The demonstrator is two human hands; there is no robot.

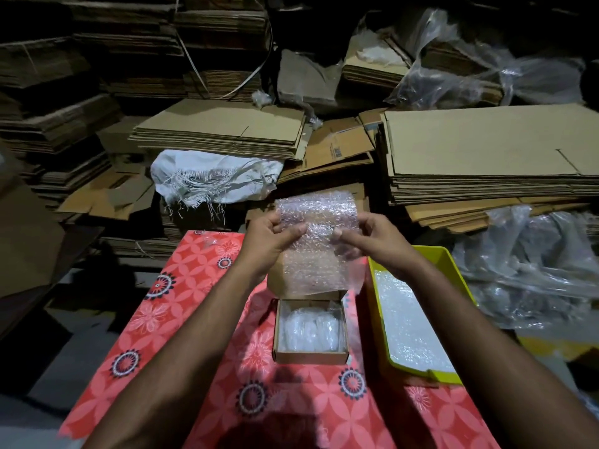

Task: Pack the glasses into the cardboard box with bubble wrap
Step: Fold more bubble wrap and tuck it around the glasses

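- Bubble wrap (316, 241): I hold this sheet up above the open cardboard box (309, 330), left hand (274, 236) and right hand (372, 238) each pinching a side edge.
- Box sits mid-cloth (181, 306), wrapped bundle (308, 328) inside, beside the yellow tray (444, 257) at the cloth's right edge.

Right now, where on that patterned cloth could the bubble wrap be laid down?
Left of the small cardboard box, the red cloth lies bare. Near the box's front, more bare cloth. The right side is crowded by the yellow tray. Both hands hold the bubble wrap sheet.
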